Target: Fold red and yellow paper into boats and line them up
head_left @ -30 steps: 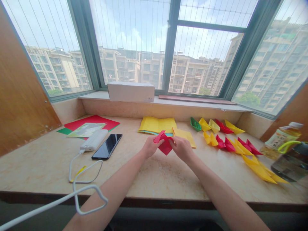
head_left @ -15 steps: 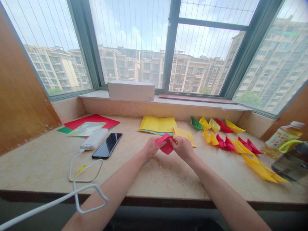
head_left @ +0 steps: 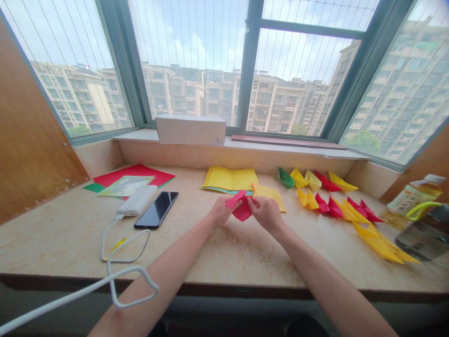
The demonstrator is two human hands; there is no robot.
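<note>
One folded red paper (head_left: 243, 213), between left grip (head_left: 221, 211) and right grip (head_left: 267, 214), both pinching its sides

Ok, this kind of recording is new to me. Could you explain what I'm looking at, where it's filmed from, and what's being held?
There is no machine here: a person works with two bare hands. The camera is worn on the head, looking forward and down. The left hand and right hand hold a piece of folded red paper between them, above a counter by a window. To the left lie a phone, a white power bank and red and green sheets. Behind the hands are yellow sheets. To the right are folded paper shapes and a drink bottle.
</note>
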